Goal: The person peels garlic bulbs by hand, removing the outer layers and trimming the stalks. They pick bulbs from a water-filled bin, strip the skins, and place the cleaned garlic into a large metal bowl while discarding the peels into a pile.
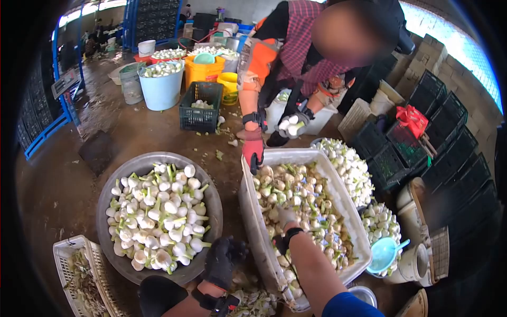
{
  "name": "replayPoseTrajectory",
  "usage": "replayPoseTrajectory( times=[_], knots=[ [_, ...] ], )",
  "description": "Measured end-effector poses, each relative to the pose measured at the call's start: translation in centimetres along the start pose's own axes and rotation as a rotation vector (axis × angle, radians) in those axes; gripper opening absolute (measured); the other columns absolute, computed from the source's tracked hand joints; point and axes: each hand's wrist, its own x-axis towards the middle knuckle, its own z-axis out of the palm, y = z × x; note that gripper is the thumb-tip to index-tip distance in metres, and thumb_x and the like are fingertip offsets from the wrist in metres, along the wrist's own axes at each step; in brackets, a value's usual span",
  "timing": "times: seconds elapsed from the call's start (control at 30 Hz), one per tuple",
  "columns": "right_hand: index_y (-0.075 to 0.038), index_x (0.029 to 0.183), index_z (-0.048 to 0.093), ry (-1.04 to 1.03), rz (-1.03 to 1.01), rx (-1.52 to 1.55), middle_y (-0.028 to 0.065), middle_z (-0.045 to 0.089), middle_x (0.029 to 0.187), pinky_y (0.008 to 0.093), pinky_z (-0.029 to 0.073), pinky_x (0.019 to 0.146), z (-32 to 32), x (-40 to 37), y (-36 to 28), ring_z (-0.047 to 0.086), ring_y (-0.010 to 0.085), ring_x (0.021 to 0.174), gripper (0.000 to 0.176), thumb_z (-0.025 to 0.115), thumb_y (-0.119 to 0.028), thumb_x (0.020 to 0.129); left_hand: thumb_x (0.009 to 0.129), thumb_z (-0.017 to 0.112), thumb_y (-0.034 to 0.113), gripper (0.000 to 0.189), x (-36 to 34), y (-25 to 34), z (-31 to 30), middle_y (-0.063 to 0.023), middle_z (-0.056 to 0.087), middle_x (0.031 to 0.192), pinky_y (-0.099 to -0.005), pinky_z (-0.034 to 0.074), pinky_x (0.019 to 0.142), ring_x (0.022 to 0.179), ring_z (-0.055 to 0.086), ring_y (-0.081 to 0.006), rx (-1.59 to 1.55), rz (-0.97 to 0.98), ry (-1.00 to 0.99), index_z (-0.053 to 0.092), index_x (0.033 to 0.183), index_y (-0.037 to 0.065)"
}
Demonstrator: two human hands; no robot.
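Note:
My left hand (pixel 226 261), in a dark glove, is held beside the right rim of a round metal basin (pixel 215 193) heaped with trimmed white garlic bulbs (pixel 158 211). Its fingers are curled in, and what they hold, if anything, is hidden. My right hand (pixel 285 217), in a pale glove, reaches into a white rectangular tub (pixel 251 238) of browner, untrimmed garlic bulbs (pixel 322 211). Its fingertips are down among the bulbs. Across the tub a person's red-gloved hand (pixel 254 150) rests at the rim, and their other gloved hand (pixel 296 126) holds several white bulbs.
A white crate (pixel 79 245) of scraps stands at lower left. Right of the tub are more garlic heaps (pixel 346 169) and a light-blue scoop (pixel 385 253). Black crates (pixel 404 145) are stacked on the right. Behind stand a blue tub (pixel 160 91) and a dark green crate (pixel 200 111).

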Motion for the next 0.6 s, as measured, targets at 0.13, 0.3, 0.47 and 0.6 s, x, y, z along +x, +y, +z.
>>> replayPoseTrajectory(
  times=[0.13, 0.3, 0.47, 0.6],
  knots=[
    [0.004, 0.117, 0.056, -0.023, -0.27, -0.312, 0.0172, 0.067, 0.098, 0.038, 0.05, 0.082, -3.3, -6.8, -4.1, 0.064, 0.0266, 0.09, 0.046, 0.07, -0.028, 0.086, 0.096, 0.053, 0.023, 0.02, 0.7, -1.6, 0.7, -0.0112, 0.067, 0.095, -0.034, 0.055, 0.072, 0.077, 0.066, -0.0222, 0.099, -0.119, -0.042, 0.06, 0.106, 0.006],
    [0.005, 0.112, 0.059, -0.269, -0.152, -0.007, 0.017, 0.067, 0.105, 0.0379, 0.051, 0.086, -10.2, -13.5, -5.9, 0.065, 0.0265, 0.095, 0.038, 0.065, -0.026, 0.092, 0.097, 0.054, 0.024, 0.024, -0.9, -3.7, 2.1, -0.0098, 0.065, 0.103, -0.0358, 0.056, 0.072, 0.084, 0.065, -0.0211, 0.23, -0.116, -0.131, 0.058, 0.113, 0.007],
    [0.007, 0.126, 0.05, -0.805, 0.082, 0.429, 0.0161, 0.059, 0.122, 0.036, 0.047, 0.098, -14.9, -23.5, -6.5, 0.059, 0.0262, 0.112, 0.05, 0.06, -0.032, 0.095, 0.096, 0.052, 0.045, 0.04, -1.9, -6.4, 3.2, -0.0073, 0.054, 0.122, -0.0422, 0.057, 0.073, 0.094, 0.061, -0.0232, 0.291, -0.498, -0.222, 0.053, 0.124, 0.015],
    [0.001, 0.127, 0.052, -0.321, -0.522, -0.32, 0.0154, 0.06, 0.123, 0.0348, 0.045, 0.098, -13.8, -27.2, -4.7, 0.057, 0.0228, 0.115, 0.053, 0.068, -0.032, 0.089, 0.098, 0.048, 0.037, 0.035, -2.1, -8.7, 2.2, -0.0109, 0.065, 0.101, -0.0424, 0.056, 0.081, 0.096, 0.065, -0.0258, -0.099, -0.772, -0.57, 0.055, 0.118, 0.009]
  ],
)
